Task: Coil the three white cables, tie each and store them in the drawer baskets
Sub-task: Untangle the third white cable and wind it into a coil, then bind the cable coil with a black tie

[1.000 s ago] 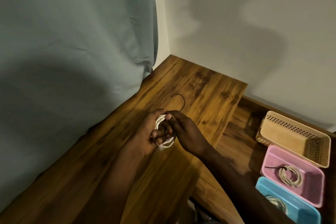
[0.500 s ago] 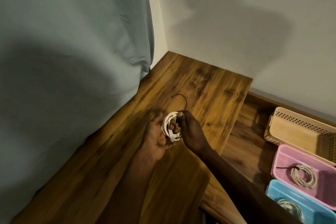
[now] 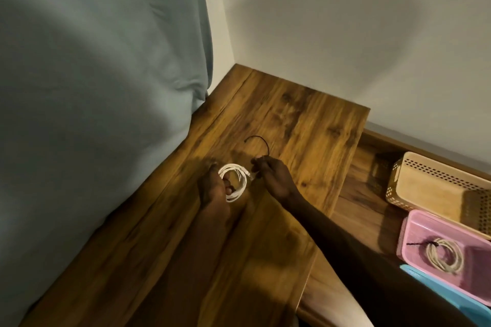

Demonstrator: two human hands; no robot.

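Note:
My left hand (image 3: 214, 190) grips a coiled white cable (image 3: 237, 182) just above the wooden tabletop (image 3: 305, 125). To the coil's right, my right hand (image 3: 273, 176) has its fingertips pinched at the near end of a thin black tie (image 3: 261, 141), which curves across the wood. The cable's loose plug end sticks out between the two hands. In the open drawer on the right stand a beige basket (image 3: 435, 188), a pink basket (image 3: 414, 228) holding a tied coiled cable (image 3: 443, 257), and a blue basket (image 3: 430, 281) half hidden by my right arm.
A grey-blue curtain (image 3: 93, 87) hangs along the table's left side and rests on the wood. A pale wall (image 3: 345, 34) closes the back. The drawer's wooden floor (image 3: 356, 210) shows left of the baskets.
My right hand has let go of the coil and shifted right and away to the black tie's end. The coil now sits in my left hand alone. The camera has tilted slightly.

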